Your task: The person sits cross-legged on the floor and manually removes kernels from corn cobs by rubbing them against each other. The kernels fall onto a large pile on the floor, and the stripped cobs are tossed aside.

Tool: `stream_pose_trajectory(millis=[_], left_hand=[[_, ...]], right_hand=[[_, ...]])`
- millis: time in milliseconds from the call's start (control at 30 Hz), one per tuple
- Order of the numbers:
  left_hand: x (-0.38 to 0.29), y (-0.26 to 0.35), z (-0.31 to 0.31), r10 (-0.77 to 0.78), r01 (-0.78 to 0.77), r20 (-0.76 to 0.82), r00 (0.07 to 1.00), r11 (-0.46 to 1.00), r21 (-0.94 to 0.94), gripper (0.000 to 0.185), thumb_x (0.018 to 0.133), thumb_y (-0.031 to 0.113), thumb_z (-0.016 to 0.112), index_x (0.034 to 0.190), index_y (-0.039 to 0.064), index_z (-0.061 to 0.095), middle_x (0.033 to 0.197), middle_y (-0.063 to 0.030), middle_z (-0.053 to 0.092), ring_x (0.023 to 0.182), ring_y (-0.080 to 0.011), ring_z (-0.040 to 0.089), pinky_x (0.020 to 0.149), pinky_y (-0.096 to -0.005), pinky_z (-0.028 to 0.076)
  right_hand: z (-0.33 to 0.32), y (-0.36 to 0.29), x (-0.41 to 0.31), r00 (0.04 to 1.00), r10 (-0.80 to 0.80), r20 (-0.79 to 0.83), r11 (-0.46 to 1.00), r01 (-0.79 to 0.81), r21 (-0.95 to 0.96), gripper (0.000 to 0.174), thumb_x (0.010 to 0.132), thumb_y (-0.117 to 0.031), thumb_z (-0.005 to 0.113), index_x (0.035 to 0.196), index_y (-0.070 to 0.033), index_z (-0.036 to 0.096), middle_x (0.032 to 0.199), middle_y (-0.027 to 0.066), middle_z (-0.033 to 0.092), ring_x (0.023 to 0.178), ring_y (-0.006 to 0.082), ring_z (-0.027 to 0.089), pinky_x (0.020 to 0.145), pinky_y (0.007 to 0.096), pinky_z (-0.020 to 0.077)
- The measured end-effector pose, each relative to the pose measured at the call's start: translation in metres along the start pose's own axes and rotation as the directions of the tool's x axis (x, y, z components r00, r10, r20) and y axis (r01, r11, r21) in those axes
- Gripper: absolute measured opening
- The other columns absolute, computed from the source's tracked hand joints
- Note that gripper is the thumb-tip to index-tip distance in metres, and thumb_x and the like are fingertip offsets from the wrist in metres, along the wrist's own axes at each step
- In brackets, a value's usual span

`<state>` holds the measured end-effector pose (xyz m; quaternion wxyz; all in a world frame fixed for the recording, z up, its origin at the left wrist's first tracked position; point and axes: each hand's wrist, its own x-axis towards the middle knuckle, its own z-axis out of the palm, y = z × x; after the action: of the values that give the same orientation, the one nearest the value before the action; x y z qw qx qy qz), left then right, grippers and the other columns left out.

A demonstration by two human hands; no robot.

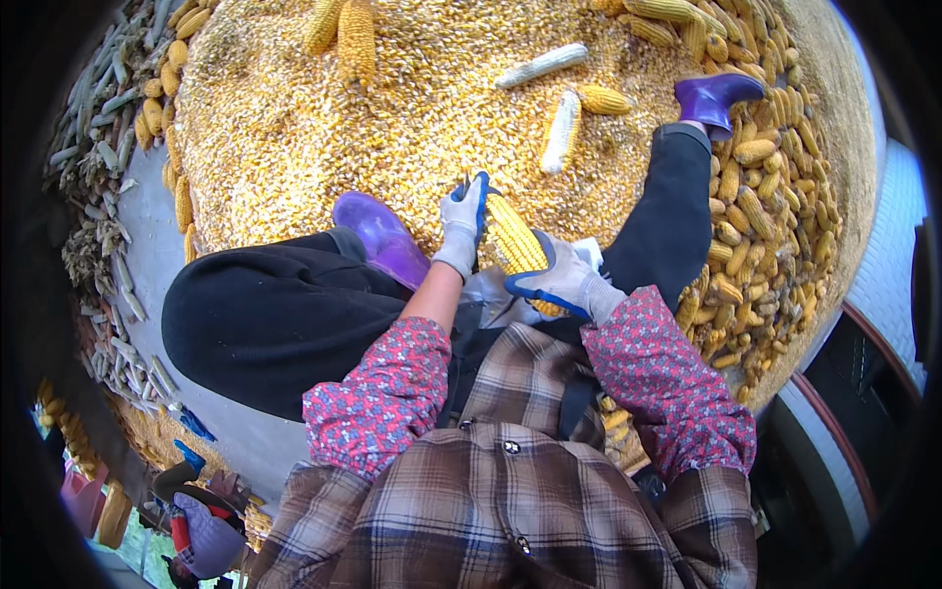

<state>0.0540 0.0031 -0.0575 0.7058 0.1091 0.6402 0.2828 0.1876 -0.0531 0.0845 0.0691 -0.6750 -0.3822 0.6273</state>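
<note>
My right hand (559, 274), in a grey and blue work glove, is closed around the lower part of a yellow ear of corn (516, 234). Its kernel rows face up, and the ear slants up and left. At the ear's upper end is my left hand (465, 221), gloved alike, with its fingers curled. A small dark, thin tool (464, 185) sticks out of that hand; most of it is hidden, so its kind is unclear. Beneath both hands lies crumpled clear plastic (491, 291). Loose corn kernels (294, 147) spread in a wide heap before me.
Two mostly stripped cobs (543, 65) and a short ear (605, 100) lie on the kernels. Unshelled ears (758, 213) are piled right, beside my purple boot (714, 99). Bare cobs and husks (103, 140) lie left. Another person (206, 530) is at lower left.
</note>
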Motion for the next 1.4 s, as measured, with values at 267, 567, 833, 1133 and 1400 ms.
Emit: stream_pose_trajectory(millis=[267, 567, 833, 1133, 1400], left_hand=[[-0.012, -0.006, 0.001, 0.178, -0.178, -0.039, 0.983, 0.984, 0.003, 0.041, 0.08, 0.017, 0.07, 0.117, 0.006, 0.056, 0.118, -0.0082, 0.052, 0.094, -0.0114, 0.052, 0.075, -0.0238, 0.046], [-0.01, -0.004, 0.006, 0.045, -0.045, 0.01, 0.999, 0.998, 0.039, 0.021, 0.084, 0.017, 0.064, 0.097, 0.0, 0.065, 0.081, -0.0046, 0.067, 0.068, -0.0128, 0.061, 0.063, -0.0258, 0.049], [-0.009, -0.004, 0.003, 0.244, -0.237, -0.045, 0.969, 0.964, 0.122, 0.054, 0.08, 0.018, 0.07, 0.126, 0.006, 0.046, 0.104, -0.0054, 0.058, 0.084, -0.0111, 0.055, 0.071, -0.026, 0.049], [-0.007, -0.008, 0.009, 0.263, -0.263, -0.007, 0.965, 0.965, 0.012, 0.052, 0.08, 0.016, 0.07, 0.124, -0.002, 0.047, 0.12, -0.0107, 0.054, 0.107, -0.0175, 0.052, 0.091, -0.0277, 0.041], [-0.008, -0.003, 0.004, 0.252, -0.249, -0.043, 0.967, 0.966, 0.074, 0.068, 0.082, 0.022, 0.069, 0.135, -0.003, 0.034, 0.134, -0.0152, 0.044, 0.117, -0.0209, 0.046, 0.097, -0.0298, 0.039]], right_hand=[[0.008, -0.028, 0.037, 0.984, 0.168, 0.057, 0.939, -0.142, -0.313, 0.094, 0.062, -0.041, 0.07, 0.137, 0.001, 0.031, 0.124, 0.0228, 0.051, 0.115, 0.0305, 0.052, 0.096, 0.0352, 0.0418], [0.011, 0.027, 0.009, 0.999, 0.013, -0.049, 0.999, -0.016, -0.048, 0.071, 0.06, -0.035, 0.079, 0.117, -0.003, 0.052, 0.103, 0.0142, 0.062, 0.097, 0.0221, 0.06, 0.087, 0.0332, 0.0456], [0.028, 0.01, 0.038, 0.993, 0.054, -0.108, 0.969, -0.078, -0.234, 0.08, 0.061, -0.036, 0.075, 0.128, -0.004, 0.043, 0.116, 0.0206, 0.057, 0.109, 0.03, 0.055, 0.093, 0.0364, 0.0423], [0.014, 0.026, 0.049, 0.997, 0.071, -0.002, 0.992, -0.071, -0.1, 0.074, 0.058, -0.037, 0.077, 0.119, -0.005, 0.051, 0.107, 0.0168, 0.061, 0.099, 0.0255, 0.06, 0.087, 0.0337, 0.0462], [0.018, 0.01, 0.047, 0.995, 0.103, -0.006, 0.992, -0.103, -0.077, 0.083, 0.056, -0.038, 0.077, 0.126, -0.005, 0.046, 0.115, 0.0188, 0.058, 0.105, 0.0291, 0.057, 0.09, 0.0359, 0.0449]])
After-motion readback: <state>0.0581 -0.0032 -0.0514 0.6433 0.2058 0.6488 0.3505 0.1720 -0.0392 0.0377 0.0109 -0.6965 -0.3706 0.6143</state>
